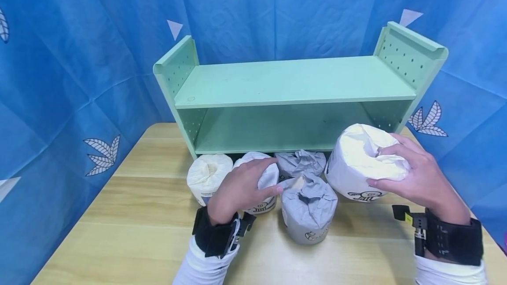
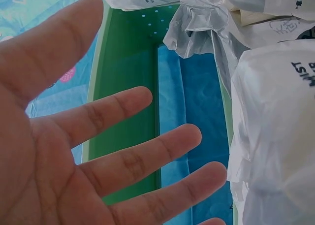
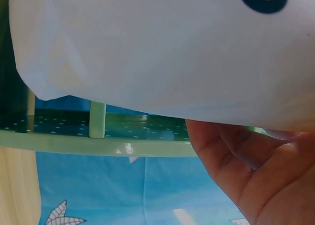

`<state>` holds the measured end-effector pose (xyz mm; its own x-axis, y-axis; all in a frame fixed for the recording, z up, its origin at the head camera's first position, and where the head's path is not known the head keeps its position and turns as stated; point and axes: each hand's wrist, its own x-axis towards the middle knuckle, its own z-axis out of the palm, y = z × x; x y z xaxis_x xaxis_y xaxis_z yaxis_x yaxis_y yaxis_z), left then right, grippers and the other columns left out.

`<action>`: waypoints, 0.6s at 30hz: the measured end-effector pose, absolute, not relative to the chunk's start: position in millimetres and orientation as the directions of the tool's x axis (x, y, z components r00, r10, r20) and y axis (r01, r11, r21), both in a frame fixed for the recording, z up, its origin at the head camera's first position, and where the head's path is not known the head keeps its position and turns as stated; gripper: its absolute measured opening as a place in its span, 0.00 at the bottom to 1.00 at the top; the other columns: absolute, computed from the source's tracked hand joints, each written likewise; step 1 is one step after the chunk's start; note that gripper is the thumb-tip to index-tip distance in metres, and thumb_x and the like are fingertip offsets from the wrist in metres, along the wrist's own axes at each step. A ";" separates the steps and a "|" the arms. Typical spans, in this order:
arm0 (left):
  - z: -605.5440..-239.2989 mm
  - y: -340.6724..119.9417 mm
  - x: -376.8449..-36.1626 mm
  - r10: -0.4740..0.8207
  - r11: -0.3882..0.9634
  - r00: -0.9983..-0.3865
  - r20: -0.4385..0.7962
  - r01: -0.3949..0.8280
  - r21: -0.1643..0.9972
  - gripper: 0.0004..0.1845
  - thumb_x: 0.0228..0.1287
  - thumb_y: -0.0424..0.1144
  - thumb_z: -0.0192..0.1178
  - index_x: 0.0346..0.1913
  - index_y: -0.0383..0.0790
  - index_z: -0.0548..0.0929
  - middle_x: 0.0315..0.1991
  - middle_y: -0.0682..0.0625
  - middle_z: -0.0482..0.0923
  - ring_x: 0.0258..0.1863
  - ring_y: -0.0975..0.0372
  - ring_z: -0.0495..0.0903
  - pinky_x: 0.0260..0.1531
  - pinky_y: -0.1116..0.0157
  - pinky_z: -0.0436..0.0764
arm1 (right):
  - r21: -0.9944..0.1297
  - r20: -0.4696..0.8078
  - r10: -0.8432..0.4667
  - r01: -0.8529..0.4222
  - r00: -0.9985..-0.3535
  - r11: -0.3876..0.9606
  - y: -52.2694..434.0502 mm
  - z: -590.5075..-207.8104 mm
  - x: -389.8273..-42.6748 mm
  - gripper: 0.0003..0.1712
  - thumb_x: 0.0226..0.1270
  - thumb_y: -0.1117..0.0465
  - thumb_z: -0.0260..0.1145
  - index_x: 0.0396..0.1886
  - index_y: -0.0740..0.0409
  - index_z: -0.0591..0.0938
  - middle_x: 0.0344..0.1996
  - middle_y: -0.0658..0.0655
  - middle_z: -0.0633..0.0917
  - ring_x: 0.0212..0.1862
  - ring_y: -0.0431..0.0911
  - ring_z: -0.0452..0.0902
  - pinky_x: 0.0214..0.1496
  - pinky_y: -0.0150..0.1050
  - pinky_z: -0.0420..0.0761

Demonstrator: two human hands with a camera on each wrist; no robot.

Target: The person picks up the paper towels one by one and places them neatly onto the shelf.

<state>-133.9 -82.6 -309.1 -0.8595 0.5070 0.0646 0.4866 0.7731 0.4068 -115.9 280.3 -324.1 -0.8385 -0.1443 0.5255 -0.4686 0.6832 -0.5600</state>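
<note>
My right hand (image 1: pixel 416 170) grips a white paper-wrapped toilet roll (image 1: pixel 352 166), thumb on the near side and fingers over its crumpled top. The roll tilts in front of the right part of the green shelf; its printed wrapper fills the upper right wrist view. My left hand (image 1: pixel 243 184) hovers over another white wrapped roll (image 1: pixel 269 177) with fingers spread and straight, as the left wrist view shows. Left of that hand stands a cream-topped wrapped roll (image 1: pixel 209 173). Between the hands are a grey wrapped roll (image 1: pixel 309 214) and a second grey one (image 1: pixel 301 164) behind it.
A pale green two-level shelf (image 1: pixel 295 80) with perforated side panels stands at the back of the wooden table (image 1: pixel 130 228). The rolls line its front edge. Blue cloth (image 1: pixel 99 78) with leaf prints hangs behind and at both sides.
</note>
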 end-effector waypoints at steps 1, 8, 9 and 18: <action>-309.1 -82.5 -134.0 0.507 0.774 -0.860 0.063 0.486 0.406 0.36 0.62 0.57 0.63 0.70 0.47 0.68 0.65 0.46 0.72 0.64 0.51 0.69 0.61 0.52 0.71 | -0.560 0.526 -0.143 -0.468 -0.838 0.684 280.3 -324.0 -115.8 0.33 0.24 0.62 0.86 0.40 0.54 0.83 0.61 0.68 0.73 0.59 0.69 0.65 0.59 0.65 0.61; -309.0 -81.8 -134.5 0.510 0.775 -0.858 0.062 0.490 0.400 0.37 0.61 0.57 0.64 0.70 0.46 0.68 0.65 0.46 0.72 0.64 0.51 0.69 0.61 0.52 0.70 | -0.557 0.532 -0.140 -0.470 -0.835 0.685 280.6 -323.5 -116.2 0.33 0.24 0.62 0.86 0.39 0.54 0.83 0.60 0.68 0.74 0.59 0.68 0.66 0.58 0.64 0.62; -309.0 -81.7 -134.5 0.509 0.775 -0.858 0.060 0.488 0.400 0.37 0.61 0.57 0.64 0.70 0.46 0.68 0.65 0.46 0.72 0.64 0.51 0.69 0.61 0.52 0.70 | -0.554 0.534 -0.140 -0.470 -0.834 0.686 280.6 -323.5 -116.4 0.33 0.24 0.62 0.86 0.39 0.54 0.83 0.60 0.68 0.74 0.59 0.68 0.66 0.58 0.64 0.62; -308.8 -81.4 -135.0 0.505 0.779 -0.862 0.049 0.479 0.405 0.37 0.62 0.57 0.64 0.70 0.46 0.68 0.65 0.45 0.71 0.65 0.51 0.69 0.62 0.52 0.70 | -0.546 0.546 -0.132 -0.470 -0.827 0.694 280.9 -323.8 -116.1 0.34 0.24 0.62 0.87 0.40 0.54 0.84 0.60 0.65 0.74 0.61 0.55 0.66 0.60 0.49 0.64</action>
